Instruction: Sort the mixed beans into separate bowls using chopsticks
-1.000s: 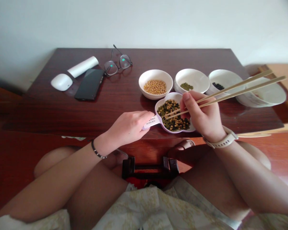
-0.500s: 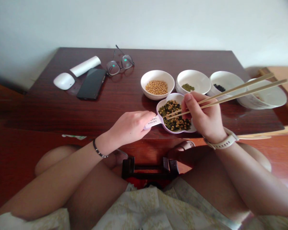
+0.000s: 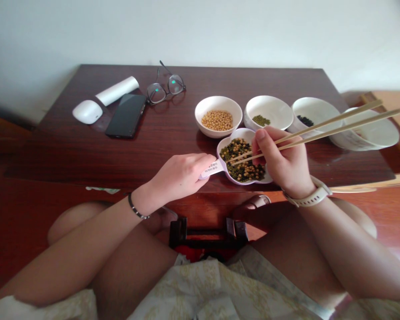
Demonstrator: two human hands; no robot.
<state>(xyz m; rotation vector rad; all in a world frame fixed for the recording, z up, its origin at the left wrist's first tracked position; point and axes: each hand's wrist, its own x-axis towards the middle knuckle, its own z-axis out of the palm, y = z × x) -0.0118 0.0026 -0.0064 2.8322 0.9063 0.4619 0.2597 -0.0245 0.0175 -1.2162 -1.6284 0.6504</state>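
"What's the right hand doing?"

"Pinching a pair of wooden chopsticks between thumb and fingers, palm turned inward. The sticks are nearly pressed together at the tips, which reach into the mixed beans in the lilac dish. I can't tell from here whether they've got a bean."

"And the left hand?"

"Palm down, fingers closed over the dish's handle, steadying it on the table. There's a thin dark bracelet on that wrist and a white watch on the other."

"Any writing?"

"Just a white label on the handle, with what looks like a barcode. It's too small to read."

"Where's the dish sitting?"

"Near the table's front edge, between the two hands. Right behind it are a bowl of yellow soybeans and a bowl of green beans. Farther right of the dish, there's a bowl of black beans, then another white bowl. Well left of the dish lie a phone and glasses."
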